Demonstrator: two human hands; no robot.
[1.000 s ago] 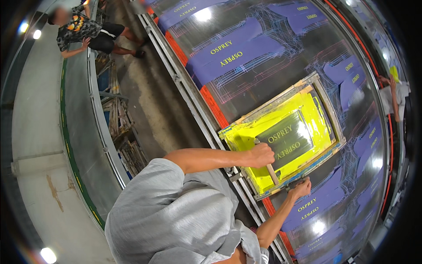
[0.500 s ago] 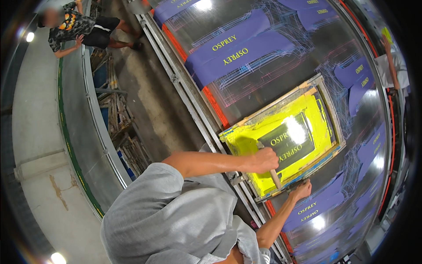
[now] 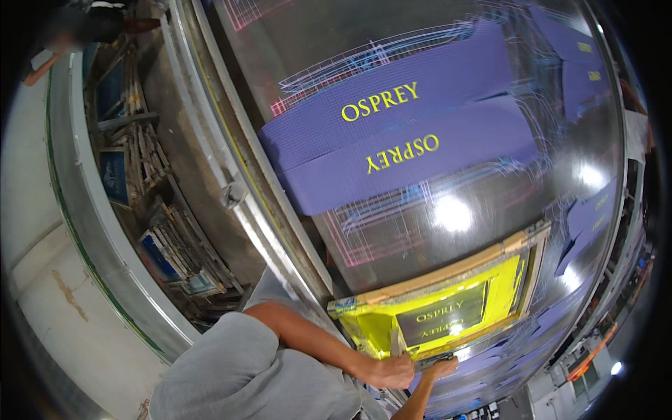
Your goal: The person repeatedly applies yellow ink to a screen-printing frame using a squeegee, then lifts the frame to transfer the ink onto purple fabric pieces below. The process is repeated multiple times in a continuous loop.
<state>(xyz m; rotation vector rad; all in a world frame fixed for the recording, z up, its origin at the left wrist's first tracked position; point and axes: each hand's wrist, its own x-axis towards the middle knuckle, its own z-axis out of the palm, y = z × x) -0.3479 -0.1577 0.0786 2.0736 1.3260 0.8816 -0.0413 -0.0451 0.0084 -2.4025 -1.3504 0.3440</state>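
Left hand [image 3: 393, 371] grips a squeegee [image 3: 397, 343], right hand [image 3: 439, 369] at the frame [image 3: 448, 268], grip unclear, purple pieces [image 3: 409, 124] around.

— Left side?
— Long grey bench [image 3: 92, 210], green strip [image 3: 72, 234] along its far edge. Pale surface [image 3: 35, 269] beyond, brown stain [image 3: 68, 288] on it.
— Nearer in?
— Frames [image 3: 183, 245] stacked close together, some blue-faced. Floor [image 3: 203, 203] beside.
— Anyone about?
— Person [image 3: 105, 24], top left, mostly dim.
— Lower right?
— Lit lamp [image 3: 616, 367]; orange object [image 3: 591, 357] near it, kind unclear.
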